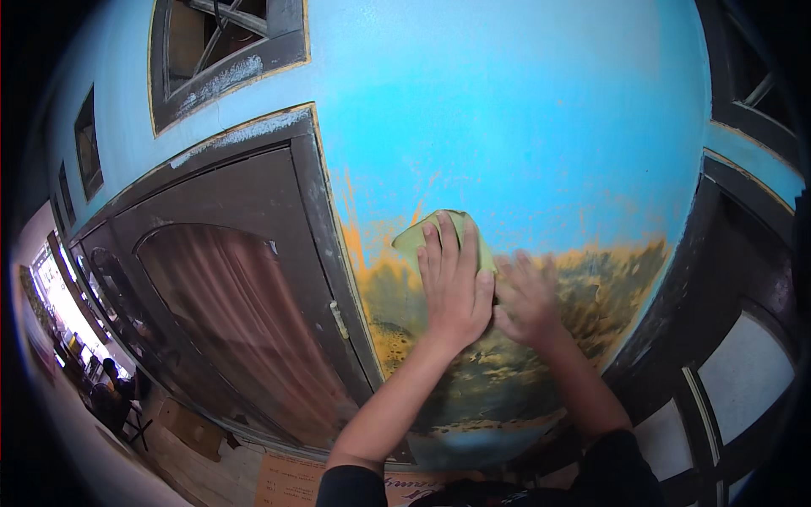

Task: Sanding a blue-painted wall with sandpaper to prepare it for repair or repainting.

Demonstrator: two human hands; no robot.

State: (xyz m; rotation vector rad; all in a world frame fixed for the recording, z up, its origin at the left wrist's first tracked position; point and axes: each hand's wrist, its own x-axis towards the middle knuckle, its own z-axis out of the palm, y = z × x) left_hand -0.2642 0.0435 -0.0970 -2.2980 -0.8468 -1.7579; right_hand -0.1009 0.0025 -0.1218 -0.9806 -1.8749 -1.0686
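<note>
My left hand (453, 285) lies flat over a pale green sheet of sandpaper (410, 238), pressing it against the wall. The sheet's edges curl out around the fingers. Just to the right, my right hand (527, 298) is blurred, with its fingers spread near the sheet's right edge. Whether it touches the sheet or the wall is hard to tell. The upper wall (507, 152) carries bright blue paint. Below it runs a rough patch (611, 291) of dark grey-brown and orange, partly covered by my hands and forearms.
On the left is a brown wooden door (241, 193) with a curtain (247, 304) behind its panel and a door handle (339, 319). Above it sits a window frame (279, 51). Another dark frame (741, 253) stands right. Printed cardboard (279, 478) covers the floor. A person (120, 383) is far left.
</note>
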